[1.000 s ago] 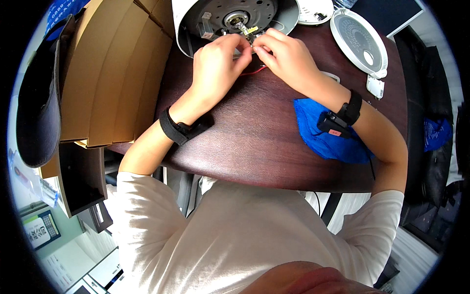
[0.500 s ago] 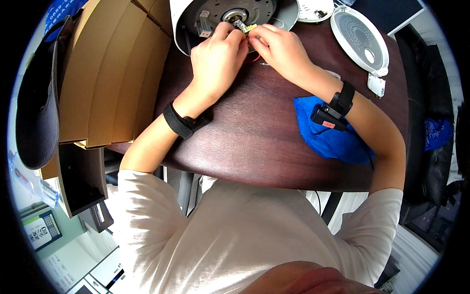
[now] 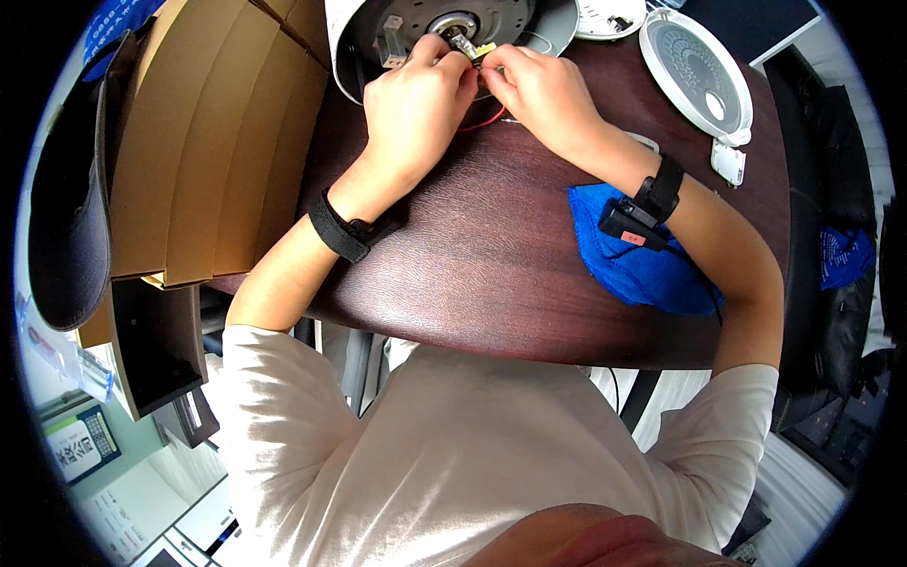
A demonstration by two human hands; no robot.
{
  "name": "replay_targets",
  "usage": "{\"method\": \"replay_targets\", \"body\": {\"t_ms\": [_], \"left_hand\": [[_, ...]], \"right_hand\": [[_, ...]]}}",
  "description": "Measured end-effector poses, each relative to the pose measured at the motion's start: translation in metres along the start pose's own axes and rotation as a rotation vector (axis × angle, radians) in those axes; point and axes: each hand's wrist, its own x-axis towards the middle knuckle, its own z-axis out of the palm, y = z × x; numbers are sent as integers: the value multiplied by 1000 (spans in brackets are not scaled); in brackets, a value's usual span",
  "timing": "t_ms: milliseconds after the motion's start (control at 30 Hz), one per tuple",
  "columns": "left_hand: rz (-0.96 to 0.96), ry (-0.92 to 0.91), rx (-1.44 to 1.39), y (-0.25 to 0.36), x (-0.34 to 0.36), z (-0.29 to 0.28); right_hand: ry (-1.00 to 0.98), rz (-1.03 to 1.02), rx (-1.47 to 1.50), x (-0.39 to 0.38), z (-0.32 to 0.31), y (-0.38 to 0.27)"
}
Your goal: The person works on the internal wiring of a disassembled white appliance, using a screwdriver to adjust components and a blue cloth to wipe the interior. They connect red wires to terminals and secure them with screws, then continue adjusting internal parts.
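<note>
A white round appliance (image 3: 338,47) lies with its open end towards me at the far edge of the view. Its round metal plate (image 3: 510,19) and a clear plastic block (image 3: 395,47) show inside. In front of that opening, my left hand (image 3: 416,104) and my right hand (image 3: 543,99) meet fingertip to fingertip. Both are closed in a pinch on thin wires, whose ends the fingers hide. A red wire (image 3: 491,120) curves out below the fingers. Just beyond them sit a pale sleeved bundle (image 3: 460,40) and a small yellow piece (image 3: 484,51).
A white oval cover with a grey perforated middle (image 3: 694,66) lies at the far right, a small white plate (image 3: 727,163) beside it. A blue cloth (image 3: 638,265) rests under my right forearm. Brown cardboard (image 3: 208,142) stands at the left of the dark wooden table (image 3: 453,274).
Both hands keep their pinch at nearly the same spot. My left hand has shifted slightly left, and more of the red wire shows below the fingers.
</note>
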Motion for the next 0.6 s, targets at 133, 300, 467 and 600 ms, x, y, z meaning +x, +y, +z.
{"method": "replay_targets", "body": {"t_ms": [133,300,467,600], "left_hand": [[2,10,17,0,0,2],[18,19,27,-1,0,4],[23,24,46,-1,0,3],[10,12,14,0,1,1]], "right_hand": [[-6,-2,-9,1,0,1],[-7,-22,-87,3,-1,-1],[-1,-73,-227,1,0,-2],[-9,-42,-158,1,-1,0]]}}
